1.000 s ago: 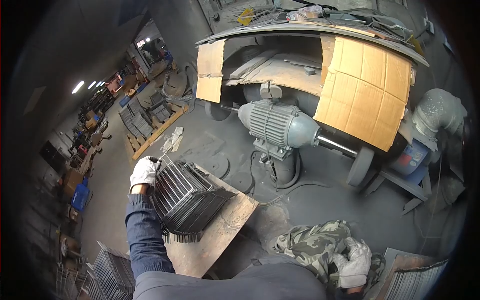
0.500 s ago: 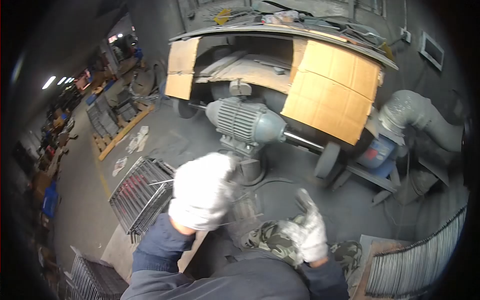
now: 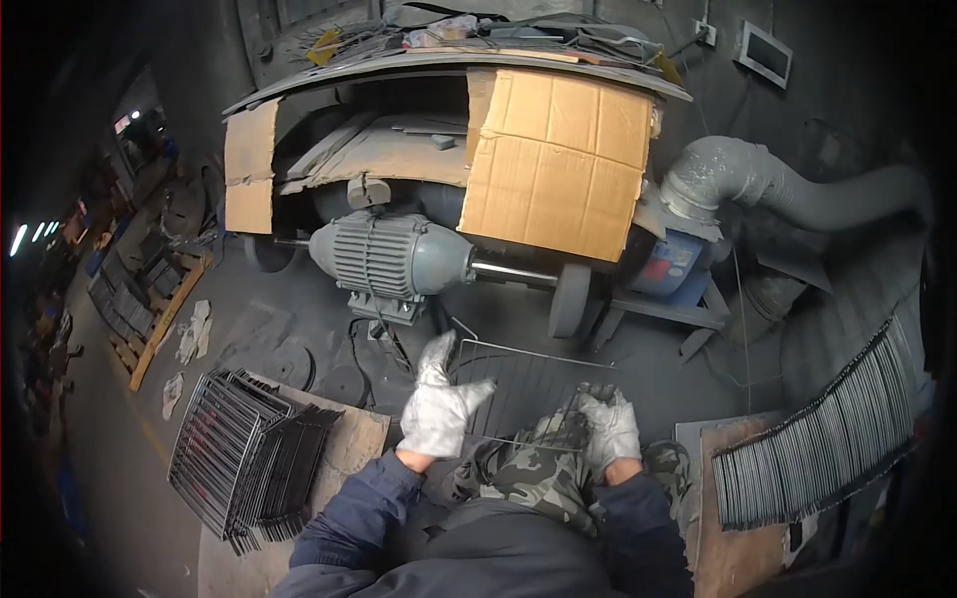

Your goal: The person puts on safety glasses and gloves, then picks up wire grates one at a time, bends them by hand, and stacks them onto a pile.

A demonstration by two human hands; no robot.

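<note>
A thin wire rack (image 3: 528, 351) spans the space between my hands, above the camouflage-clad legs. At its left side is my gloved left hand (image 3: 435, 407), fingers stretched up and thumb spread out over the wires. My gloved right hand (image 3: 606, 429) has its fingers closed on the rack's right edge. To the left, a stack of dark wire racks (image 3: 239, 448) stands tilted on a wooden board (image 3: 354, 439). On the right, a long row of wire racks (image 3: 817, 448) sits on another board (image 3: 728, 558).
Ahead stands a grey motor (image 3: 384, 254) with a shaft and wheel (image 3: 569, 301), below cardboard sheets (image 3: 558, 164). A blue machine (image 3: 673, 261) with a thick duct (image 3: 797, 194) is at the right. A pallet (image 3: 164, 324) lies far left.
The view has turned right. My left hand has moved from the left stack to in front of the body, where a single rack now spans both hands. My right hand has risen and closed on it.
</note>
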